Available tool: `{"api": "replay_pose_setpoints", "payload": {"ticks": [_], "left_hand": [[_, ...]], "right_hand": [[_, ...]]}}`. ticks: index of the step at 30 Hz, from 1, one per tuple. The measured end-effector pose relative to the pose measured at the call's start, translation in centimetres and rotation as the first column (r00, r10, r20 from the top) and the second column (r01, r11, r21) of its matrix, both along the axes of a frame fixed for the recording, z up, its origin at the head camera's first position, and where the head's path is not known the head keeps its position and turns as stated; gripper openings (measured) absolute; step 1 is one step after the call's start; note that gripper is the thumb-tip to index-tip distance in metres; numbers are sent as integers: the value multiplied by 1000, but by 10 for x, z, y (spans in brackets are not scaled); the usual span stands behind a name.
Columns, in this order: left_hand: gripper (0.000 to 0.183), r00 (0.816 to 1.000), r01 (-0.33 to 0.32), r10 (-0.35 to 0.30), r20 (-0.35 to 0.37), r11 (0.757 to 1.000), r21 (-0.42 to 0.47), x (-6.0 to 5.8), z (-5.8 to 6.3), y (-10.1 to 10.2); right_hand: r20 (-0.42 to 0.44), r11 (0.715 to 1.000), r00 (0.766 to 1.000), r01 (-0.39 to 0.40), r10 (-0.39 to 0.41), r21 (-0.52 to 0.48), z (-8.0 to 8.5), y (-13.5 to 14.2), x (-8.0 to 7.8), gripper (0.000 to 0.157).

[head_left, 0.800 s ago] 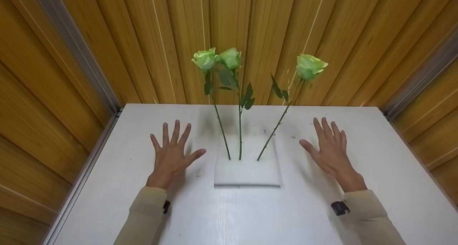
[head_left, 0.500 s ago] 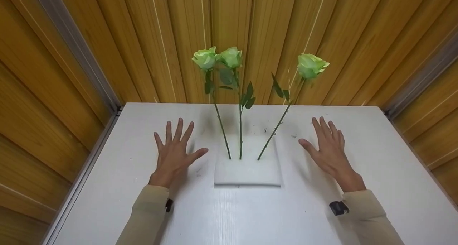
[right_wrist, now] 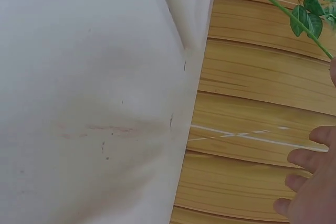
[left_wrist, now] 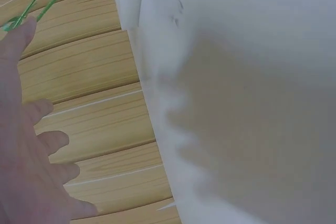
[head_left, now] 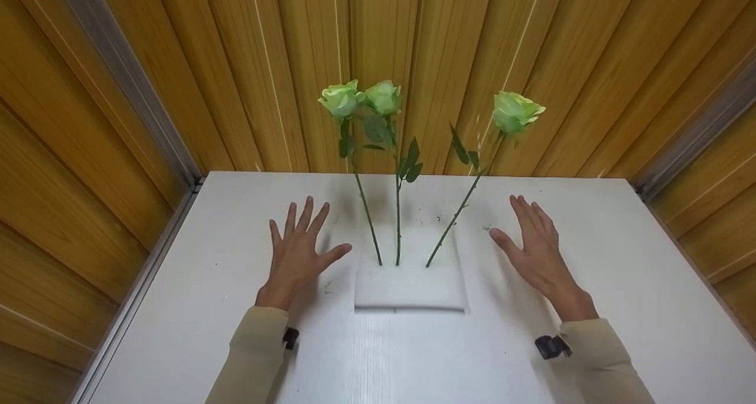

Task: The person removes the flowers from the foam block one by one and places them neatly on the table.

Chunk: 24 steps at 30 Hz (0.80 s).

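Three pale green roses stand with their stems in a white foam block (head_left: pixel 409 292) in the head view. The left rose (head_left: pixel 341 100) and middle rose (head_left: pixel 384 98) have blooms side by side, while the right rose (head_left: pixel 516 112) leans off to the right. Left of the block, my left hand (head_left: pixel 294 262) is spread with straight fingers and holds nothing. On the other side my right hand (head_left: pixel 537 256) has its fingers straight and thumb apart, also holding nothing. Both wrist views catch green stems (right_wrist: pixel 283 6) beyond the hands, and the left wrist view shows my left hand's shadow on the table.
A white table (head_left: pixel 437 362) bears the block, with small dark marks on its surface. Wood-patterned panels (head_left: pixel 378 32) rise behind and at both sides, with a metal rail (head_left: pixel 136 309) along the left edge. Small black devices (head_left: pixel 550 347) sit at both wrists.
My left hand has shifted right, closer to the foam block. My right hand has moved slightly left, its fingers now closer together. The roses stay in place.
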<state>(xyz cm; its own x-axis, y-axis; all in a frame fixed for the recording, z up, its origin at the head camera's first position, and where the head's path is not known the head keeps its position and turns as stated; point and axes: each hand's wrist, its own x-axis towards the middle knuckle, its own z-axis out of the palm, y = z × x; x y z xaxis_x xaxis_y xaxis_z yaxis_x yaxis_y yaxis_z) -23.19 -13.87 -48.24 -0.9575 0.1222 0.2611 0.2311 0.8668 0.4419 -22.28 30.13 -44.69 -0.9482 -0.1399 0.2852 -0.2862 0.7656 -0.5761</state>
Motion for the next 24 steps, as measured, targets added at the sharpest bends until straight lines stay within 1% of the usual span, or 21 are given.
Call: {"api": "replay_pose_setpoints", "payload": {"ticks": [6,15,20,24], "left_hand": [[93,1000,9,-9,-3,995,103,0,-3,7],[90,1000,3,-9,28,979,202,0,-10,14],[89,999,24,-35,34,961,274,-2,-15,19],[90,996,38,-64,63,932,359,-2,-18,23]], "right_hand": [[48,996,999,4,1,-88,-1,-6,2,80],[107,986,994,16,2,-166,-5,-15,2,79],[150,978,989,19,12,-206,-11,-20,4,79],[148,964,988,0,41,-266,-16,-26,5,78]]}}
